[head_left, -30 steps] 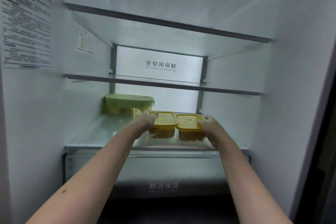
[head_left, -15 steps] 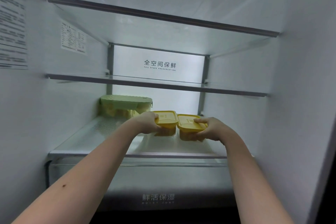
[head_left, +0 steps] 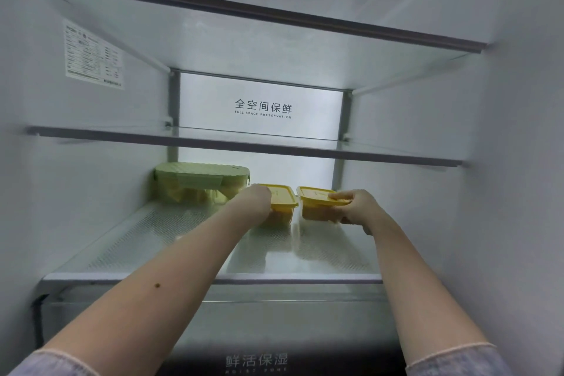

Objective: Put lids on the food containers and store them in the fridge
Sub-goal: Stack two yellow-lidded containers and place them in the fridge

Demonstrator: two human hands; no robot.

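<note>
Currently on the fridge's bottom shelf [head_left: 171, 241], toward its back edge: two yellow-lidded boxes side by side, left box [head_left: 282, 203] gripped by left hand [head_left: 254, 203], right box [head_left: 317, 203] by right hand [head_left: 357, 207]; green-lidded box [head_left: 201, 181] in the back left corner.

Inside a household fridge [head_left: 518, 131], most likely in a home kitchen. White lit walls, glass shelves [head_left: 244, 143] with grey trim, and a back panel [head_left: 262, 108] printed "FULL SPACE PRESERVATION" under Chinese characters. A spec label [head_left: 93, 58] sits on the left wall. Below is a drawer [head_left: 256, 360] marked with more Chinese text. Lidded food boxes [head_left: 317, 201] on the lower shelf, the domestic leftovers sort.
</note>
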